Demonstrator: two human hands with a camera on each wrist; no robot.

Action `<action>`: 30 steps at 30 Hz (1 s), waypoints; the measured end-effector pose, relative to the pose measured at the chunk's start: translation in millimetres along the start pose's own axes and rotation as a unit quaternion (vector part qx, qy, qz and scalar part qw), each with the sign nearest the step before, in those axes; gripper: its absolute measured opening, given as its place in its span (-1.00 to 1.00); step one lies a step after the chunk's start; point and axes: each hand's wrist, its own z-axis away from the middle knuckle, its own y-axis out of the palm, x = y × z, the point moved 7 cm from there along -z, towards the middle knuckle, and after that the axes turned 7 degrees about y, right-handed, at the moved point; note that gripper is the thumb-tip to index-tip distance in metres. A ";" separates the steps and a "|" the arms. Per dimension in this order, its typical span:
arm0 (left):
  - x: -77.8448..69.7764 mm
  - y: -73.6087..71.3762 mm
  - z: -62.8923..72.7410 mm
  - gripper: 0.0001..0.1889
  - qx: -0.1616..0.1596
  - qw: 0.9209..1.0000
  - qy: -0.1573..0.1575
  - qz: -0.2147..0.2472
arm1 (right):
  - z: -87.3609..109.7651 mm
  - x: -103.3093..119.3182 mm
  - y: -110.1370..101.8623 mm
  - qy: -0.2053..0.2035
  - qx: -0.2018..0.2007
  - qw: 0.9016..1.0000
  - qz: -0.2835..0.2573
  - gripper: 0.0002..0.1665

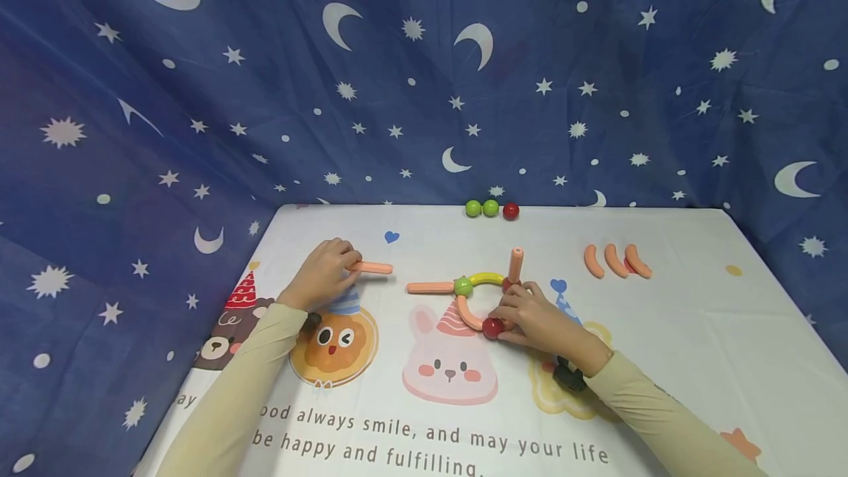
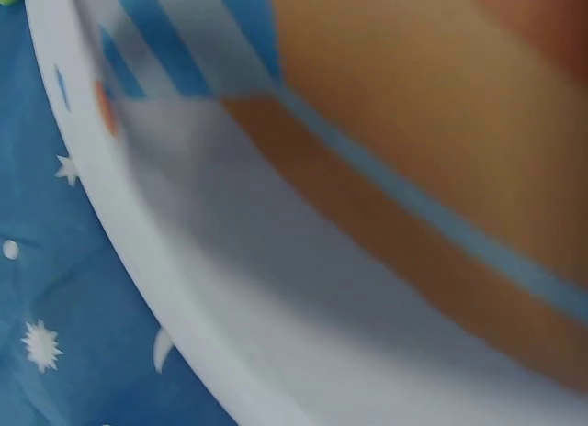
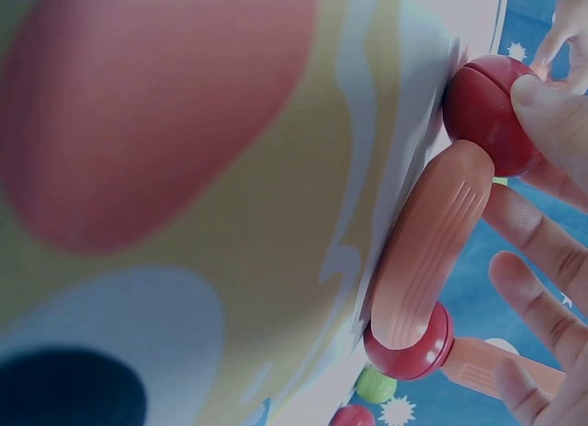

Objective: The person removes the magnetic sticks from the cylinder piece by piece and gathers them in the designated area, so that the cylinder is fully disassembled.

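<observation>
My left hand (image 1: pixel 327 271) holds a straight orange stick (image 1: pixel 374 268) above the left of the table; the left wrist view shows neither. My right hand (image 1: pixel 533 317) pinches a red ball (image 3: pixel 491 114), its thumb on the near side. That ball joins a ring of pieces: a curved orange stick (image 1: pixel 469 315), a green ball (image 1: pixel 463 285), a yellow curved stick (image 1: pixel 486 278) and a second red ball (image 3: pixel 413 343). Another curved orange stick (image 3: pixel 432 247) runs between the red balls, hidden in the head view. Straight orange sticks (image 1: pixel 430 288) extend from the green ball and second red ball.
Two green balls (image 1: pixel 473 208) and a red ball (image 1: pixel 511 211) sit at the table's back edge. Three curved orange sticks (image 1: pixel 615 261) lie at right. A printed white cloth (image 1: pixel 676 344) covers the table; a dark blue starry curtain (image 1: pixel 397 57) hangs behind and at left.
</observation>
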 end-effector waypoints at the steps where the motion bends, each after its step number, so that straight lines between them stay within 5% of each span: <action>1: 3.4 1.4 0.7 -0.85 0.002 1.000 -0.004 0.004 | 0.1 0.1 -0.3 -0.001 -0.002 1.000 0.001 -0.64; 8: 21.9 10.3 4.3 -0.81 0.009 1.000 -0.014 0.009 | 0.3 0.5 -1.0 -0.003 -0.001 1.000 -0.005 -0.65; 17: 38.0 24.4 6.5 -0.80 0.063 0.996 -0.065 0.014 | 0.4 -0.1 -0.7 -0.008 -0.004 1.000 -0.010 -0.65; 30: 43.4 28.0 1.8 -0.91 0.074 0.997 -0.010 -0.037 | 0.5 0.1 -1.1 0.000 0.001 1.000 -0.015 -0.66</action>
